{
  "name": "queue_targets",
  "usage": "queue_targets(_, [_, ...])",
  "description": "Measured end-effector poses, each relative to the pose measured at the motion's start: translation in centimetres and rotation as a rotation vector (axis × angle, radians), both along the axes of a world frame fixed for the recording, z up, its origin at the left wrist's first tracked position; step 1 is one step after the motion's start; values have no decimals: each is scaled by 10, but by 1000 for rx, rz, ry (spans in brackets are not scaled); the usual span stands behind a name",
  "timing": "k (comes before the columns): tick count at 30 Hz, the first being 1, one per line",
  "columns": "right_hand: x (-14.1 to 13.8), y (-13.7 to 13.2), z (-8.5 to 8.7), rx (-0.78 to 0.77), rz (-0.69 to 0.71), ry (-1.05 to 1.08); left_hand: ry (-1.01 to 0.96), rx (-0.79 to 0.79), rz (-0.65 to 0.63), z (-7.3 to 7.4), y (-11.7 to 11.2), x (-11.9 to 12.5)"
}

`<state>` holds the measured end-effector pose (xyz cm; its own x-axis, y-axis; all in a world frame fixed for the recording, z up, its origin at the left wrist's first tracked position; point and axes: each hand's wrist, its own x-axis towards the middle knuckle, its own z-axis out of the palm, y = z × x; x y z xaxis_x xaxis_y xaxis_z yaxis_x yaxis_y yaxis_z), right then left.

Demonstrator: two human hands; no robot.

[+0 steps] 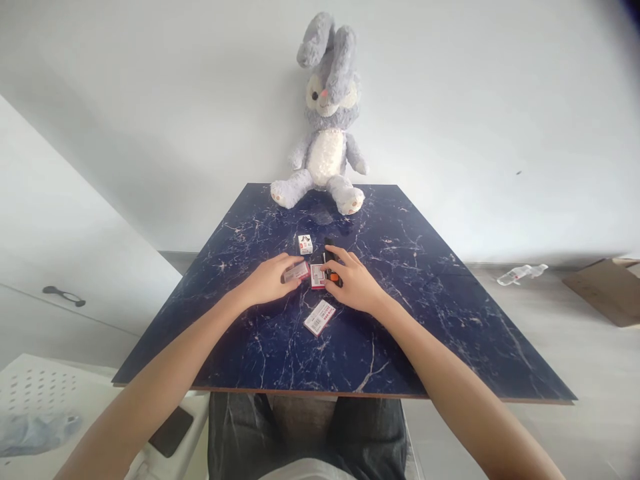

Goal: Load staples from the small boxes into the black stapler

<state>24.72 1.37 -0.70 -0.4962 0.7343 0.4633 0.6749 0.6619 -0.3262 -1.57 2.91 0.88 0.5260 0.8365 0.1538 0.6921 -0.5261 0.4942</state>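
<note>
My left hand point(267, 279) grips a small red-and-white box point(300, 271) between thumb and fingers, at the middle of the dark blue table point(240, 340). Just across from it, my right hand point(353, 279) has its fingers closed around a slim black tool with an orange part point(334, 275); its exact kind is unclear. Between the hands lies a second red-and-white box point(317, 277), close to the right fingertips. Nearer to me a flat white box with red print point(320, 317) lies at a slant. Beyond the hands stands a small white carton point(305, 244).
A grey plush rabbit point(327, 150) sits at the table's far edge against the wall. On the floor at right are a clear plastic bottle point(515, 275) and a cardboard box point(605, 290). At left, a dark phone-like slab point(171, 431) lies on a white surface below the table.
</note>
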Motion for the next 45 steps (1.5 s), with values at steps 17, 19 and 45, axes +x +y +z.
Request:
queue_targets(17, [1, -1, 2, 0, -5, -14, -41, -11, -169, -16, -7, 17])
queue_targets(19, [1, -1, 2, -1, -5, -19, -19, -53, -210, -12, -5, 12])
queue_targets(45, [4, 1, 5, -30, 18, -13, 13, -36, -448, 9, -31, 29])
